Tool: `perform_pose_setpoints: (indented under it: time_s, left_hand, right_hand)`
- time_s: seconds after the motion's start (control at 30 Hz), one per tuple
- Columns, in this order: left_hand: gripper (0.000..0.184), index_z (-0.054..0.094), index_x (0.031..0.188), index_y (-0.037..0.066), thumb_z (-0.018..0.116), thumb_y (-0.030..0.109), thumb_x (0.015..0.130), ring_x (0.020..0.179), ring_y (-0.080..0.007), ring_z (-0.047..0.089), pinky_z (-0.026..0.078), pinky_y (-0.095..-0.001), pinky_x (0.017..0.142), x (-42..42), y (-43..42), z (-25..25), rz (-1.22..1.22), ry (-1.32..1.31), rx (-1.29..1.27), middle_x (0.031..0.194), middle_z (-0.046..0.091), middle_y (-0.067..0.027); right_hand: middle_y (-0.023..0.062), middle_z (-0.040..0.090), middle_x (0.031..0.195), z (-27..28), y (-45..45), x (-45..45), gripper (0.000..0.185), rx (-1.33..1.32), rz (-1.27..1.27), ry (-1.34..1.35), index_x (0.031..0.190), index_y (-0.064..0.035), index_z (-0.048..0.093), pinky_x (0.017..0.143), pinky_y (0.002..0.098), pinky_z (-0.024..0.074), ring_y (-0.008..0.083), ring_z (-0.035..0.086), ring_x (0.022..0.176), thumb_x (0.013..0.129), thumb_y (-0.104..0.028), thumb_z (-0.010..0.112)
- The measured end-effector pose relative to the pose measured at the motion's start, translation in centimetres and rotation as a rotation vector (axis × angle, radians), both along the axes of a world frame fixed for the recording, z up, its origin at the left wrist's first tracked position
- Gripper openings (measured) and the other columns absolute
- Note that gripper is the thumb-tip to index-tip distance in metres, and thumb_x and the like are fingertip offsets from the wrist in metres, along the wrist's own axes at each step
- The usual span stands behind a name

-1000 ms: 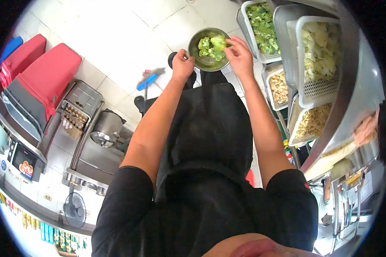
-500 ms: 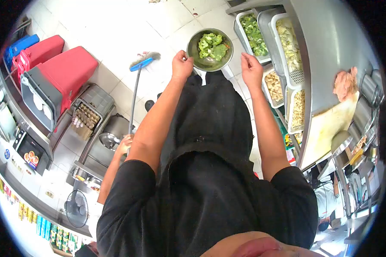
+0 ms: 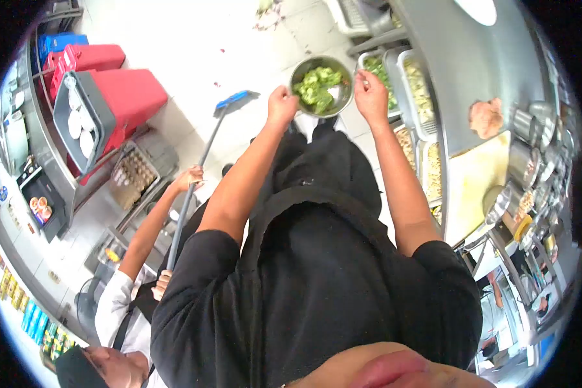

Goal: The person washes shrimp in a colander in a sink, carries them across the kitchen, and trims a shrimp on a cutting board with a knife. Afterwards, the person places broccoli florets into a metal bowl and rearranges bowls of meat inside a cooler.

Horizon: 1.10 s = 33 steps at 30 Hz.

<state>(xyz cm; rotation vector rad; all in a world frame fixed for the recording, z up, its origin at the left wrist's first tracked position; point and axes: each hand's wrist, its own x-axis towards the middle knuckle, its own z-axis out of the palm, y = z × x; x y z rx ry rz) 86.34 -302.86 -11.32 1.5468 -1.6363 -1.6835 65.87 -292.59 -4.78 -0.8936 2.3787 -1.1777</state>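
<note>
A round metal bowl (image 3: 341, 108) hangs in front of my body, with green leafy pieces (image 3: 317, 87) piled inside it. At its left rim is my left hand (image 3: 282, 107), fingers curled and closed on the edge. My right hand (image 3: 371, 92) is at the right rim, thumb and fingers pinched together; whether it grips the rim or something small is too small to tell.
On the right, baskets of chopped vegetables (image 3: 415, 87) sit below a steel counter (image 3: 456, 84) bearing a cutting board (image 3: 485, 181) and meat (image 3: 485, 118). At left, another person (image 3: 126, 317) holds a broom (image 3: 200, 161) near red bins (image 3: 129, 90).
The view has shifted towards the counter. My right hand has come from inside the bowl, out to the right, then back to the rim. The person with the broom has come further into view.
</note>
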Motion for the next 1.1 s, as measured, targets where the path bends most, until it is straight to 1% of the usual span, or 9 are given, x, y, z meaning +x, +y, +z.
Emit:
perform_pose_setpoints:
  time_s: [0.13, 0.2, 0.23, 0.33, 0.37, 0.47, 0.6, 0.9, 1.1]
  left_hand:
    - [0.010, 0.052, 0.070, 0.000, 0.058, 0.008, 0.074, 0.061, -0.0136, 0.045, 0.040, -0.0346, 0.054, -0.5, 1.1, 3.8, 0.052, 0.098, 0.060, 0.063, 0.052, -0.0048]
    - [0.021, 0.042, 0.064, 0.007, 0.061, 0.004, 0.072, 0.055, -0.0098, 0.042, 0.036, -0.0305, 0.048, 1.7, 1.4, -4.1, 0.072, 0.131, 0.075, 0.060, 0.044, -0.0006]
    - [0.020, 0.043, 0.065, 0.007, 0.061, 0.003, 0.073, 0.056, -0.0095, 0.044, 0.040, -0.0288, 0.050, 2.3, 0.7, -2.0, 0.047, 0.181, 0.160, 0.063, 0.046, -0.0005]
    - [0.019, 0.044, 0.068, 0.007, 0.059, -0.001, 0.076, 0.058, -0.0111, 0.050, 0.048, -0.0282, 0.052, 0.5, -2.3, 1.8, 0.025, 0.274, 0.245, 0.066, 0.048, -0.0012]
    - [0.019, 0.044, 0.068, 0.007, 0.060, -0.001, 0.076, 0.058, -0.0114, 0.050, 0.049, -0.0288, 0.052, 0.3, -2.6, 1.6, 0.015, 0.273, 0.225, 0.066, 0.048, -0.0013]
    - [0.020, 0.043, 0.068, 0.008, 0.060, 0.000, 0.075, 0.057, -0.0121, 0.051, 0.052, -0.0306, 0.051, -0.3, -2.9, 1.7, -0.033, 0.256, 0.192, 0.066, 0.048, -0.0017]
    - [0.021, 0.043, 0.068, 0.007, 0.061, -0.001, 0.076, 0.059, -0.0134, 0.054, 0.058, -0.0347, 0.055, 0.5, -2.5, 2.6, -0.125, 0.217, 0.211, 0.067, 0.049, -0.0024]
    - [0.012, 0.051, 0.091, 0.005, 0.056, 0.016, 0.092, 0.083, -0.0211, 0.063, 0.056, -0.0381, 0.075, -4.2, -1.2, 3.3, -0.411, 0.551, 0.559, 0.090, 0.059, -0.0066]
    - [0.011, 0.055, 0.092, 0.008, 0.059, 0.018, 0.088, 0.080, -0.0211, 0.064, 0.054, -0.0331, 0.065, -2.3, -2.0, -1.0, -0.344, 0.305, 0.557, 0.094, 0.060, -0.0065]
  right_hand:
    - [0.0200, 0.062, 0.072, 0.7, 1.8, -2.6, 0.019, -0.102, -0.022, 0.168, 0.084, -0.0014, 0.063, 0.060, 0.0393, 0.0468, 0.0298, 0.062, 0.065, 0.087, -0.019, 0.057]
    - [0.0190, 0.064, 0.072, -0.6, 3.0, -1.6, 0.019, 0.042, -0.061, 0.026, 0.080, -0.0014, 0.064, 0.062, 0.0400, 0.0488, 0.0323, 0.063, 0.065, 0.083, -0.020, 0.061]
    - [0.0180, 0.065, 0.074, -0.4, 3.2, -1.0, 0.019, 0.127, -0.074, 0.012, 0.079, -0.0015, 0.064, 0.063, 0.0392, 0.0500, 0.0318, 0.065, 0.068, 0.081, -0.021, 0.062]
    - [0.0071, 0.062, 0.066, -1.7, 3.1, -1.2, 0.013, 0.098, -0.096, -0.006, 0.079, -0.0011, 0.062, 0.055, 0.0308, 0.0453, 0.0130, 0.057, 0.059, 0.081, -0.014, 0.065]
    - [0.0145, 0.068, 0.078, -2.0, 3.6, -1.1, 0.024, 0.087, -0.097, -0.132, 0.087, -0.0004, 0.064, 0.066, 0.0379, 0.0515, 0.0264, 0.066, 0.068, 0.079, -0.023, 0.068]
    - [0.0131, 0.068, 0.086, -3.2, 4.1, 0.4, 0.029, -0.010, -0.086, -0.234, 0.090, 0.0012, 0.062, 0.063, 0.0352, 0.0532, 0.0224, 0.066, 0.069, 0.080, -0.025, 0.070]
    - [0.0096, 0.062, 0.080, -1.8, 5.2, 2.7, 0.028, 0.010, -0.164, -0.926, 0.091, 0.0020, 0.058, 0.057, 0.0328, 0.0565, 0.0198, 0.064, 0.067, 0.084, -0.023, 0.068]
    - [0.0130, 0.063, 0.082, -0.2, 10.5, 0.8, 0.016, -0.259, -0.399, -0.766, 0.092, 0.0052, 0.058, 0.061, 0.0396, 0.0591, 0.0246, 0.067, 0.070, 0.084, -0.008, 0.053]
    - [0.0149, 0.063, 0.086, 3.5, 17.1, -3.7, 0.016, -0.610, -0.693, -0.692, 0.094, 0.0035, 0.057, 0.057, 0.0358, 0.0580, 0.0232, 0.065, 0.070, 0.086, -0.009, 0.054]
